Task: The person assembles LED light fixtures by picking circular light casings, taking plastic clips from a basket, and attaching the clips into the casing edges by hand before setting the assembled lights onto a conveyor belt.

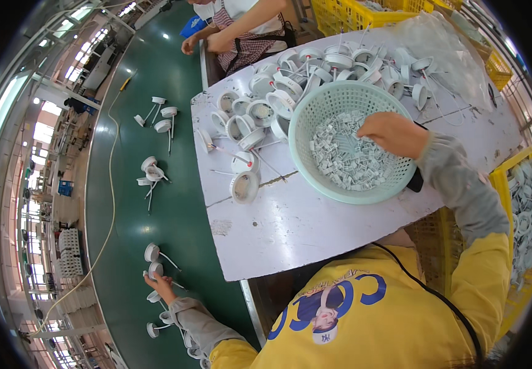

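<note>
On the green belt at lower left, my left hand [161,288] has its fingers closed about a white round housing with a wire [156,269]. My right hand [392,134] reaches over the rim of a pale green plastic basket [303,111]. Its fingers are bunched together, tips down among the small white plastic pieces [349,154]; what they pinch is hidden. Left of the basket, several white round housings [244,187] with wires lie on the white tabletop [278,240]. More of them are heaped behind the basket.
Further housings [150,169] lie in small groups along the green belt [134,215]. A co-worker's hands [207,43] are at the far edge of the belt. Yellow crates [358,21] stand behind the table and at right. A clear plastic bag [447,46] lies at the back right.
</note>
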### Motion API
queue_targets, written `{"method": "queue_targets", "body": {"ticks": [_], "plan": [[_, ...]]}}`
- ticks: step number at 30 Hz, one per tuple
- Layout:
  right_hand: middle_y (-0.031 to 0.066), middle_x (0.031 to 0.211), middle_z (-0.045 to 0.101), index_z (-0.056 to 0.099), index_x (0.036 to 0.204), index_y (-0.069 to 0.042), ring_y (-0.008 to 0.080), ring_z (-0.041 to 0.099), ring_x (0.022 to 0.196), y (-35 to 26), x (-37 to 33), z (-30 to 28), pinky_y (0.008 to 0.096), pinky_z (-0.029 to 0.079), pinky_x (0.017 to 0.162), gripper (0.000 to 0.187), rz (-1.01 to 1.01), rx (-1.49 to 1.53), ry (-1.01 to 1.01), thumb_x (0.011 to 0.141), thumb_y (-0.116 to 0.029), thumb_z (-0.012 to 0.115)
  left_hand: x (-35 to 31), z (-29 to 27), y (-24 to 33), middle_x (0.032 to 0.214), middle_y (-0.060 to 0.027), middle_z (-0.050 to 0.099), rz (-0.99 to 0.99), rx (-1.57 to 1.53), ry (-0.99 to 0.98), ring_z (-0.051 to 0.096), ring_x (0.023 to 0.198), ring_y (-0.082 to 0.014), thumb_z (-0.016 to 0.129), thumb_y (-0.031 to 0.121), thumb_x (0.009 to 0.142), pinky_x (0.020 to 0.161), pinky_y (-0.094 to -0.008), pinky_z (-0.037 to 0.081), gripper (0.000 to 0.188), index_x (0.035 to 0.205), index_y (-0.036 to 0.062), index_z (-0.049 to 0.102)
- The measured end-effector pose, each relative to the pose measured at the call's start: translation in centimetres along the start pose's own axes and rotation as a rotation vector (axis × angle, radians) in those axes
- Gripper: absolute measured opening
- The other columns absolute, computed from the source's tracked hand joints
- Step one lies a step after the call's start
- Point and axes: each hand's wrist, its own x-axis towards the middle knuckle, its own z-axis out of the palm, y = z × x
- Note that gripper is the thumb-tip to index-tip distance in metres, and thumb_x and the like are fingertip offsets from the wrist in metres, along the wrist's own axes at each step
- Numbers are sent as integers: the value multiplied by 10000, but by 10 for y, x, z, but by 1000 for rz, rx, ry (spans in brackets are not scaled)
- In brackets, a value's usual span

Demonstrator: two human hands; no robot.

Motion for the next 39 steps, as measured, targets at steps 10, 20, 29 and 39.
{"method": "queue_targets", "body": {"ticks": [10, 20, 29, 39], "plan": [[170, 861, 584, 593, 840, -12, 331, 583, 858, 7, 44, 32, 414, 466, 733, 199, 58, -393, -426, 650, 39, 562, 5, 6, 3, 638, -39, 488, -83, -40, -144, 531, 478, -146, 460, 430, 871, 407, -225, 410, 355, 1052, 127, 426], [182, 866, 565, 563, 904, 3, 344, 565, 867, 11, 34, 29, 401, 458, 750, 241, 69, -408, -338, 669, 48, 533, -49, -23, -3, 670, -44, 533, 118, 59, -31, 539, 490, -115, 527, 292, 868, 427, -214, 413, 228, 921, 85, 448], [125, 676, 548, 510, 884, -25, 302, 548, 656, -16, 33, 10, 405, 410, 595, 164, 41, -72, -97, 726, -11, 552, -117, -55, 14, 800, -45, 546, 329, -132, 123, 550, 678, -96, 557, 151, 861, 534, -201, 457, 183, 955, 30, 459], [20, 697, 567, 532, 853, 0, 38, 493, 573, -121, 11, 6, 171, 397, 505, 37, 304, 1085, -194, 819, -14, 533, -224, 53, 98, 979, -73, 557, 356, -542, -150, 544, 852, -122, 525, 35, 849, 738, -227, 451, 393, 1220, -4, 401]]}}
